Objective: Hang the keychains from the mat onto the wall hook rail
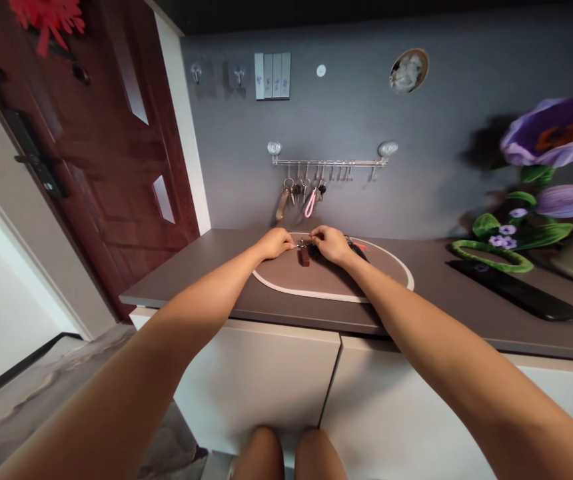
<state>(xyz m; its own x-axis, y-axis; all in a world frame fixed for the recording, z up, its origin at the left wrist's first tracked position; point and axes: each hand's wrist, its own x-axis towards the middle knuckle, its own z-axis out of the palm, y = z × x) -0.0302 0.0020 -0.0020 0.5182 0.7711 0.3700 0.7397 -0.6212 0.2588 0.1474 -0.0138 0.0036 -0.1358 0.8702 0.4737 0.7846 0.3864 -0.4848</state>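
Observation:
On an oval brown mat with a pale border, my left hand pinches the metal end of a bunch of keys. A dark reddish-brown key fob lies at the bunch, between my two hands. Just to the right, my right hand is closed, fingertips together at the keys' other side; what exactly they grip is too small to make out. Dark items with a bit of red lie partly hidden behind my right hand.
A clear hook rail on the grey wall holds several hanging keys. Purple artificial flowers, a green ring and a long black object are at the right. A dark red door stands left of the counter.

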